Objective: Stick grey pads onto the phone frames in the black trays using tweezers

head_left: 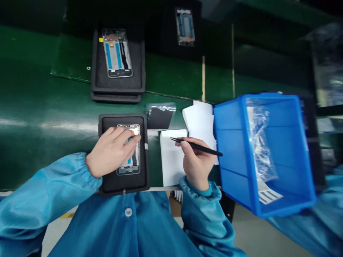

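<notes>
My left hand lies curved over the upper end of a phone frame, fingers bent and resting on it, though I cannot tell whether it is gripping. The frame sits in a black tray at the edge of the green bench. My right hand is closed around black tweezers, holding them like a pen, with the tips pointing left above a white sheet. To the right stands a blue plastic bin holding a crumpled clear plastic bag and a striped white label. A stack of white paper touches the bin's edge, and a black piece in clear wrap lies just beside the tray. Farther along the bench, a second black tray holds another phone frame, and a third phone frame lies beyond it.
</notes>
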Action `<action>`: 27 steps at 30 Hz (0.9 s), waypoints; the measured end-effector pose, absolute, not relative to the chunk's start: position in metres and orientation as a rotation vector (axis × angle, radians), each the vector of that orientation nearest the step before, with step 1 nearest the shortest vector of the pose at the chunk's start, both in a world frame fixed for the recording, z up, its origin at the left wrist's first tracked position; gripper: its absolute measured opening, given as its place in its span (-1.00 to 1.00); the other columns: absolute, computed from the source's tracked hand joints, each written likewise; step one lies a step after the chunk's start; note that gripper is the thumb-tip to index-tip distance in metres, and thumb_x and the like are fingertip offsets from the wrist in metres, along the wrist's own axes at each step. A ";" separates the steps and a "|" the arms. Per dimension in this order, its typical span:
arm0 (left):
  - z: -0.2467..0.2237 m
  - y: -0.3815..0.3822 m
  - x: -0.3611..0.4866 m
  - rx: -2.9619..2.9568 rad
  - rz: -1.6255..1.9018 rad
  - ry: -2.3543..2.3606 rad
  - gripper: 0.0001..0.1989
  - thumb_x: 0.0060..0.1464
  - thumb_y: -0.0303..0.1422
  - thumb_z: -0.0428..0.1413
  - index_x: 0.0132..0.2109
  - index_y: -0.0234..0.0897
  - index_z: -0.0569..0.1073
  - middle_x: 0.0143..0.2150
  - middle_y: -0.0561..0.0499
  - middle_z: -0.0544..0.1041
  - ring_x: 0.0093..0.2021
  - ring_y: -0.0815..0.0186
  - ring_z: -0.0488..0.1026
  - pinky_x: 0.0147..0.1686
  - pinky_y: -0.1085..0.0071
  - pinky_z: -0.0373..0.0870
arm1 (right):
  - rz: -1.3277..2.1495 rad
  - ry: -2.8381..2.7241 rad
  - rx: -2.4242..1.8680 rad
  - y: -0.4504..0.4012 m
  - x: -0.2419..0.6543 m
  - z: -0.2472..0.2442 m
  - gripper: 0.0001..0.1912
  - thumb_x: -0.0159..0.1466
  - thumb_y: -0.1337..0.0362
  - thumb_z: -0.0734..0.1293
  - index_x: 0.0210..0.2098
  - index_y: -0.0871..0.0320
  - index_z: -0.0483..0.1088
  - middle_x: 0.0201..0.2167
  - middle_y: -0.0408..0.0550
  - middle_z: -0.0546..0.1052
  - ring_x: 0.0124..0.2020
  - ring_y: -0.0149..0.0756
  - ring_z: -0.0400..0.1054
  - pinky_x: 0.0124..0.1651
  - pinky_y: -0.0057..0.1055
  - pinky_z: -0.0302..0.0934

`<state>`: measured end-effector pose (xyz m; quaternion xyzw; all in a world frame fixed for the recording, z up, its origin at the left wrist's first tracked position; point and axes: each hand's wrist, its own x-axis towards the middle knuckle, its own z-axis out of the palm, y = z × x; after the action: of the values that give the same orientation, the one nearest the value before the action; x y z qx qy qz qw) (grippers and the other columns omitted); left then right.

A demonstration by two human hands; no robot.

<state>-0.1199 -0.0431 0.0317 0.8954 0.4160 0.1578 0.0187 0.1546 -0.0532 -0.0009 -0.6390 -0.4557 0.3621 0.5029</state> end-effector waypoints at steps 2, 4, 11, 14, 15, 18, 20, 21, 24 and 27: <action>0.035 -0.036 -0.094 2.748 0.503 1.234 -0.80 0.26 -0.41 0.09 -0.02 -0.33 0.52 -0.14 -0.09 0.56 -0.15 0.14 0.45 -0.19 0.20 0.34 | 0.901 -1.117 -1.573 -0.054 0.173 -0.006 -0.77 0.12 0.18 0.56 -0.28 0.14 0.57 -0.33 -0.05 0.66 -0.35 -0.22 0.59 -0.20 -0.22 0.49; 0.036 -0.027 -0.067 2.714 0.434 1.203 -0.84 0.26 -0.40 0.10 -0.08 -0.32 0.53 -0.16 -0.09 0.55 -0.15 0.14 0.44 -0.17 0.21 0.33 | 0.907 -1.146 -1.600 -0.054 0.186 -0.009 -0.77 0.11 0.19 0.57 -0.28 0.14 0.57 -0.31 -0.04 0.67 -0.34 -0.22 0.59 -0.21 -0.25 0.48; 0.013 0.009 0.002 2.414 0.182 1.439 -0.80 0.16 -0.32 0.23 -0.16 -0.39 0.52 -0.19 -0.16 0.54 -0.12 0.07 0.48 -0.20 0.23 0.36 | 0.846 -1.009 -1.518 -0.051 0.204 -0.008 -0.77 0.12 0.16 0.54 -0.31 0.13 0.54 -0.36 -0.08 0.63 -0.36 -0.24 0.57 -0.18 -0.22 0.49; 0.017 0.016 0.002 2.316 0.190 1.412 -0.97 0.14 -0.43 0.22 -0.28 -0.29 0.52 -0.28 -0.04 0.55 -0.27 0.22 0.50 -0.33 0.33 0.35 | 0.870 -0.874 -1.439 -0.054 0.214 -0.003 -0.80 0.12 0.18 0.52 -0.32 0.11 0.52 -0.36 -0.11 0.61 -0.34 -0.24 0.56 -0.18 -0.20 0.48; 0.026 0.013 -0.003 2.300 0.268 1.386 -0.95 0.16 -0.43 0.20 -0.30 -0.26 0.52 -0.30 0.01 0.54 -0.32 0.27 0.49 -0.37 0.35 0.35 | 0.864 -0.820 -1.406 -0.056 0.218 0.000 -0.83 0.12 0.19 0.50 -0.33 0.10 0.51 -0.37 -0.12 0.60 -0.32 -0.25 0.55 -0.17 -0.21 0.47; 0.069 -0.011 -0.022 2.358 0.763 1.259 -0.94 0.22 -0.46 0.14 -0.23 -0.25 0.50 -0.27 0.02 0.55 -0.30 0.32 0.50 -0.35 0.37 0.40 | 0.841 -0.660 -1.306 -0.067 0.229 0.010 -0.92 0.14 0.25 0.41 -0.35 0.08 0.48 -0.48 -0.17 0.54 -0.37 -0.29 0.50 -0.19 -0.26 0.42; 0.096 -0.035 -0.032 2.564 1.062 1.091 -0.91 0.19 -0.50 0.16 -0.16 -0.25 0.51 -0.25 -0.03 0.58 -0.27 0.27 0.51 -0.33 0.32 0.41 | 0.885 -0.617 -1.310 -0.074 0.233 0.017 -0.94 0.13 0.27 0.36 -0.38 0.09 0.48 -0.57 -0.20 0.47 -0.52 -0.35 0.39 -0.34 -0.35 0.34; 0.103 -0.045 -0.034 2.671 1.100 1.002 -0.87 0.17 -0.52 0.18 -0.15 -0.26 0.51 -0.24 -0.05 0.59 -0.25 0.25 0.51 -0.34 0.31 0.42 | 0.935 -0.625 -1.340 -0.077 0.234 0.019 -0.92 0.15 0.24 0.35 -0.39 0.10 0.48 -0.59 -0.20 0.45 -0.59 -0.38 0.30 -0.43 -0.38 0.27; 0.092 -0.054 -0.017 2.950 1.128 0.704 -0.91 0.14 -0.54 0.19 -0.20 -0.32 0.54 -0.29 -0.08 0.59 -0.33 0.27 0.48 -0.39 0.30 0.39 | 1.083 -0.663 -1.436 -0.081 0.229 0.020 -0.71 0.26 0.04 0.30 -0.34 0.14 0.49 -0.61 -0.20 0.40 -0.70 -0.46 0.07 -0.59 -0.43 0.04; 0.051 -0.032 0.024 2.996 0.763 0.591 -0.87 0.23 -0.53 0.08 -0.25 -0.31 0.51 -0.35 -0.07 0.55 -0.40 0.31 0.45 -0.44 0.33 0.32 | 0.935 -0.640 -1.492 -0.080 0.226 0.017 -0.60 0.30 -0.07 0.29 -0.24 0.17 0.46 -0.63 -0.28 0.28 -0.71 -0.51 -0.04 -0.63 -0.48 -0.11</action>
<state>0.0235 -0.0323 0.0506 0.9518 0.1878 0.2425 -0.0030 0.2261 -0.0805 0.0168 -0.6415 -0.2754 0.4020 0.5925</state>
